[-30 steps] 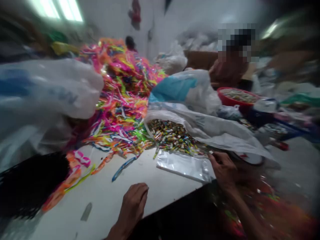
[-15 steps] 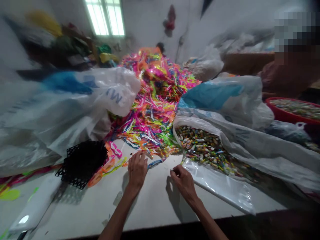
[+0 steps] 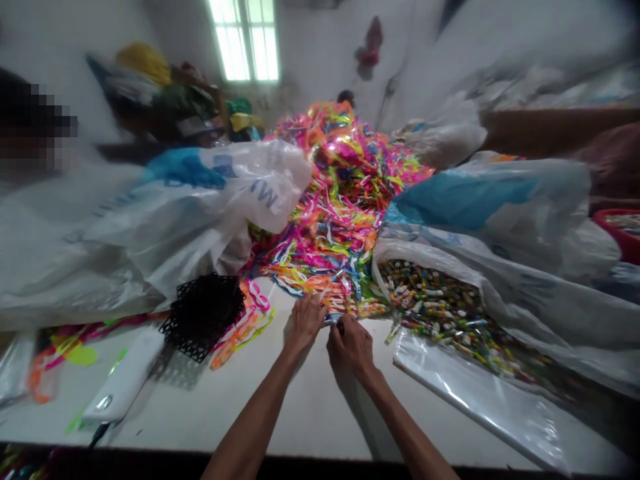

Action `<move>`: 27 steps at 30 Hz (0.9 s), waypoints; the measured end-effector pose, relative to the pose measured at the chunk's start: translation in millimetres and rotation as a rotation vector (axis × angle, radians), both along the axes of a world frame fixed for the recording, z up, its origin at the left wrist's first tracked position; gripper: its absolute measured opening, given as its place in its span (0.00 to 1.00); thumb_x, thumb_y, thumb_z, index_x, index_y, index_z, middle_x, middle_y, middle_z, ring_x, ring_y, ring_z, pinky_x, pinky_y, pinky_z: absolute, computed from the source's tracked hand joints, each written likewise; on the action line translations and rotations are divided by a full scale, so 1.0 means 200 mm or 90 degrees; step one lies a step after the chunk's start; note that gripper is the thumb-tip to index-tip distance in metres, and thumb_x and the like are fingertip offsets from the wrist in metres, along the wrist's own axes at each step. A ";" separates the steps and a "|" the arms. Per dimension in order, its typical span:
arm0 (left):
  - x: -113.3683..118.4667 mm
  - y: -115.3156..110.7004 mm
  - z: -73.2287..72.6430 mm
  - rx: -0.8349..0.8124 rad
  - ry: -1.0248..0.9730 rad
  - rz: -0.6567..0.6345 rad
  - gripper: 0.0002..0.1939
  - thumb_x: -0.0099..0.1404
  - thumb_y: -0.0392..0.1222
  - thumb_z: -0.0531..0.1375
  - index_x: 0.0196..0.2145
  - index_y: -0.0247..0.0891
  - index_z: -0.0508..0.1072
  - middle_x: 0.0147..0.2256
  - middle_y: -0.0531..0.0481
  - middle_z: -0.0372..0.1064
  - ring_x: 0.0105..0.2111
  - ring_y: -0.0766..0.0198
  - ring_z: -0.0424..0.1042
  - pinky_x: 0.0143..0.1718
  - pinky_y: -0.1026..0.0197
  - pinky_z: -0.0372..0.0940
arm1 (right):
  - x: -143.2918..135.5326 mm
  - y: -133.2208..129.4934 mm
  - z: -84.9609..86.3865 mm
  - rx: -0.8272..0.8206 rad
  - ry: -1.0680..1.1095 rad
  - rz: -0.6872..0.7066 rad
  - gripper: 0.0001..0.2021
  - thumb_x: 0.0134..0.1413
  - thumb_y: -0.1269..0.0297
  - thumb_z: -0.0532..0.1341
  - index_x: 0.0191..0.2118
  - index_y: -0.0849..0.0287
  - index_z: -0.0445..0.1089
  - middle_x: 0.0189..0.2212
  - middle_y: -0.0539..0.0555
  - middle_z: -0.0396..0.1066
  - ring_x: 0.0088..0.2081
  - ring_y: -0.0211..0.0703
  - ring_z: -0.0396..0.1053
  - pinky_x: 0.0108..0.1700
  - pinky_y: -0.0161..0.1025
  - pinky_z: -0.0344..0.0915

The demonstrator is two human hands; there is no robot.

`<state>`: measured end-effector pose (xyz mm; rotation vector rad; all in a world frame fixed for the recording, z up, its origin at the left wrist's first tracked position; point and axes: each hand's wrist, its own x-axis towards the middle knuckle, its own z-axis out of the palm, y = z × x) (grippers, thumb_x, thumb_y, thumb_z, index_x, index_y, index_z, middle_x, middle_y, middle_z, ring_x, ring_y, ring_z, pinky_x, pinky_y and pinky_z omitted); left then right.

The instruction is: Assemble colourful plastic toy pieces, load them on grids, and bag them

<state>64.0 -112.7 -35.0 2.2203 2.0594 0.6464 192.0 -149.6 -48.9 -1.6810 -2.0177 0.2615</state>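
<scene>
Bright pink, orange, green and blue plastic pieces form a large heap [image 3: 333,227] that runs down onto the white table [image 3: 300,427]. My left hand [image 3: 306,323] is at the heap's front edge, its fingers bent over the pieces; what lies under the fingertips is too small to make out. Close to its right, my right hand [image 3: 351,343] has its fingers curled together beside a small blue and white piece [image 3: 333,319]. Whatever those fingers pinch is hidden. The two hands are a short gap apart.
An open sack of small coloured tubes [image 3: 425,293] lies right, behind a stack of clear plastic bags [image 3: 475,393]. To the left are black mesh squares [image 3: 205,317], a white device [image 3: 125,377] and large white sacks [image 3: 200,207]. A person [image 3: 30,133] is at far left.
The view has swung left, bringing a person in at the left edge. My right hand has moved up and left to the heap's edge, nearer my left hand.
</scene>
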 end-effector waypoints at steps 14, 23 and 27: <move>-0.70 -0.49 -0.19 0.142 0.173 0.163 0.14 0.66 0.40 0.49 0.42 0.35 0.71 0.41 0.39 0.70 0.45 0.53 0.67 0.48 0.50 0.60 | 0.12 -0.11 -0.01 0.045 -0.094 0.014 0.07 0.55 0.71 0.54 0.31 0.58 0.68 0.35 0.55 0.68 0.37 0.46 0.62 0.37 0.38 0.55; -0.39 -0.43 0.06 0.123 -0.014 0.079 0.13 0.68 0.42 0.46 0.37 0.37 0.69 0.38 0.47 0.71 0.35 0.62 0.70 0.35 0.62 0.59 | 0.16 -0.14 0.09 -0.180 0.385 -0.001 0.10 0.55 0.58 0.56 0.33 0.59 0.67 0.24 0.49 0.66 0.25 0.38 0.63 0.29 0.35 0.59; -0.25 -0.44 0.19 -0.053 -0.356 0.045 0.13 0.66 0.48 0.49 0.37 0.38 0.67 0.32 0.50 0.69 0.31 0.63 0.69 0.33 0.63 0.59 | 0.13 -0.18 0.18 -0.331 0.642 0.053 0.13 0.49 0.56 0.61 0.34 0.61 0.68 0.23 0.48 0.65 0.20 0.34 0.61 0.24 0.33 0.58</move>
